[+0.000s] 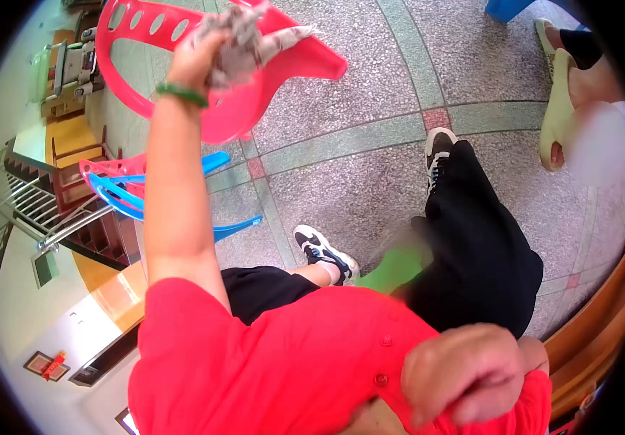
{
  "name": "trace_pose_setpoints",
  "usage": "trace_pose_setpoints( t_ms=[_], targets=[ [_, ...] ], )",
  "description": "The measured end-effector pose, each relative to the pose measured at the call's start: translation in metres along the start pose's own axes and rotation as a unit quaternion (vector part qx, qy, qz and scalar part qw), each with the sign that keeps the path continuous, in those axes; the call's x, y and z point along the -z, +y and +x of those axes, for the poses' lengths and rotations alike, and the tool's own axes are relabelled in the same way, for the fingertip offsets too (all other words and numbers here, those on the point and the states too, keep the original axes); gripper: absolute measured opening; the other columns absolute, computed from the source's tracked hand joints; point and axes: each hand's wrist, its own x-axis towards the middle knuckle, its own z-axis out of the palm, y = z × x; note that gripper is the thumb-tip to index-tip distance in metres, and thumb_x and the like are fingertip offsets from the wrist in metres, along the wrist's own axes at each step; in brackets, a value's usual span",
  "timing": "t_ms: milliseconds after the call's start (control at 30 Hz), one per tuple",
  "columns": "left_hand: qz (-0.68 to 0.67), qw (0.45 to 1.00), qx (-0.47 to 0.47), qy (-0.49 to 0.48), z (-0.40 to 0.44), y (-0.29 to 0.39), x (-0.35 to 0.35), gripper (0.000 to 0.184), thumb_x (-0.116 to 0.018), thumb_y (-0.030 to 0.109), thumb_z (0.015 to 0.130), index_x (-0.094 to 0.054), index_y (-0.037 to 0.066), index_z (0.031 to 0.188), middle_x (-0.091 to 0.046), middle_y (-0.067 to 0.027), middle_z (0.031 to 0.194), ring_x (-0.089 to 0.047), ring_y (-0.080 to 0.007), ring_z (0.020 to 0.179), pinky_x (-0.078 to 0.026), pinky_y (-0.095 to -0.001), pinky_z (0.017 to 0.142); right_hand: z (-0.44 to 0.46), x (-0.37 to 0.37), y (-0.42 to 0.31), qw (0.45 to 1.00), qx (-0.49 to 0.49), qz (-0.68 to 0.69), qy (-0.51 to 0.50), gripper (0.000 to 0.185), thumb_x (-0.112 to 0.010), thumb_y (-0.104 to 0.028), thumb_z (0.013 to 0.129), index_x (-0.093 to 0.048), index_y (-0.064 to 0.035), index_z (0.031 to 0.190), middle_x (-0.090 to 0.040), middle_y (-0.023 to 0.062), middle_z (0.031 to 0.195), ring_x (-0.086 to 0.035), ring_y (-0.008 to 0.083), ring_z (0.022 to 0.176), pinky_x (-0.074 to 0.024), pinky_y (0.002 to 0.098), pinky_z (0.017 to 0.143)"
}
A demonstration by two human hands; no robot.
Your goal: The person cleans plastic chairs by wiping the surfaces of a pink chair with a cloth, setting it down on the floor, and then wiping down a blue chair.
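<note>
Right hand, nearest the lens, blurred before the red shirt, fingers curled (whether anything is held, cannot tell); left hand, arm extended, closed around a crumpled cloth, which is at the red plastic chair, contact unclear.

In my remote view, the curved red plastic chair is upper left, above the narrow blue plastic legs; the long brown wooden bench edges the speckled grey stone floor, lower right.

Speckled floor under black-and-white sneakers
</note>
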Motion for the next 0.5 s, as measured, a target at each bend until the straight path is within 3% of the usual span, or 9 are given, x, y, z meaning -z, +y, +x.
trace_pose_setpoints(
  t_ms=[33, 100, 167, 233, 267, 300, 400, 500],
  targets=[
    [-0.038, 0.998, -0.016, -0.053, -0.030, -0.014, 0.000, 0.036, -0.059, 0.004, 0.084, -0.058, 0.003, 0.119, -0.066, -0.0092, 0.106, -0.067, -0.0207, 0.092, -0.057, -0.0350, 0.077, -0.004, 0.000, -0.001, 0.998, -0.047, -0.021, 0.036, 0.020, -0.051, -0.008, 0.094, -0.058, 0.0093, 0.089, -0.062, 0.0218, 0.089, -0.059, 0.0272, 0.077, -0.0476, 0.0355, 0.069],
    [-0.013, 0.988, 0.085, -0.130, -0.082, -0.052, 0.008, 0.040, -0.059, 0.003, 0.081, -0.058, 0.002, 0.121, -0.065, -0.0073, 0.111, -0.064, -0.0179, 0.098, -0.052, -0.0310, 0.086, -0.005, -0.013, 0.006, 0.982, -0.079, 0.018, 0.172, 0.022, -0.048, -0.011, 0.096, -0.057, 0.0084, 0.091, -0.060, 0.0182, 0.083, -0.057, 0.0242, 0.071, -0.0475, 0.0347, 0.067],
    [0.059, 0.979, 0.136, -0.138, -0.122, -0.094, 0.006, 0.037, -0.060, 0.004, 0.082, -0.059, 0.001, 0.119, -0.065, -0.0075, 0.110, -0.064, -0.0161, 0.096, -0.050, -0.0288, 0.086, -0.001, -0.016, 0.010, 0.977, -0.083, 0.015, 0.197, 0.021, -0.047, -0.012, 0.096, -0.056, 0.0068, 0.091, -0.058, 0.0153, 0.078, -0.055, 0.0216, 0.068, -0.0477, 0.0348, 0.065],
    [0.004, 0.972, 0.222, -0.076, -0.140, -0.132, 0.012, 0.034, -0.060, 0.005, 0.083, -0.059, 0.001, 0.117, -0.066, -0.0072, 0.107, -0.064, -0.0156, 0.094, -0.052, -0.0286, 0.084, -0.003, -0.016, 0.012, 0.969, -0.119, -0.005, 0.216, 0.021, -0.046, -0.012, 0.096, -0.055, 0.0050, 0.089, -0.057, 0.0155, 0.078, -0.055, 0.0217, 0.067, -0.0480, 0.0341, 0.065],
    [-0.008, 0.967, 0.255, -0.007, -0.145, -0.142, 0.013, 0.030, -0.061, 0.007, 0.085, -0.060, 0.000, 0.114, -0.067, -0.0086, 0.104, -0.066, -0.0178, 0.091, -0.054, -0.0312, 0.081, -0.006, -0.013, 0.015, 0.971, -0.124, 0.054, 0.199, 0.019, -0.046, -0.010, 0.098, -0.056, 0.0051, 0.101, -0.059, 0.0089, 0.089, -0.055, 0.0086, 0.078, -0.0452, 0.0237, 0.074],
    [-0.013, 0.966, 0.257, -0.008, -0.146, -0.157, 0.018, 0.030, -0.061, 0.007, 0.085, -0.060, 0.000, 0.114, -0.067, -0.0086, 0.104, -0.066, -0.0178, 0.091, -0.054, -0.0312, 0.081, -0.006, -0.015, 0.017, 0.970, -0.128, 0.051, 0.202, 0.019, -0.046, -0.010, 0.098, -0.056, 0.0051, 0.101, -0.059, 0.0089, 0.089, -0.055, 0.0086, 0.078, -0.0452, 0.0237, 0.074],
    [-0.231, 0.942, 0.230, 0.082, -0.128, -0.180, 0.028, 0.026, -0.063, 0.012, 0.089, -0.060, 0.002, 0.112, -0.068, -0.0115, 0.103, -0.068, -0.0246, 0.087, -0.058, -0.0385, 0.075, -0.001, -0.019, 0.023, 0.959, -0.119, 0.071, 0.247, 0.018, -0.046, -0.010, 0.097, -0.056, 0.0041, 0.099, -0.059, 0.0096, 0.088, -0.055, 0.0093, 0.076, -0.0445, 0.0229, 0.071],
    [-0.302, 0.924, 0.189, 0.142, -0.108, -0.182, 0.029, 0.023, -0.064, 0.012, 0.089, -0.063, 0.001, 0.108, -0.069, -0.0127, 0.100, -0.069, -0.0242, 0.085, -0.058, -0.0388, 0.073, 0.002, -0.019, 0.025, 0.954, -0.117, 0.074, 0.265, 0.017, -0.046, -0.009, 0.097, -0.056, 0.0042, 0.098, -0.059, 0.0097, 0.088, -0.055, 0.0095, 0.076, -0.0444, 0.0232, 0.071]
  ],
)
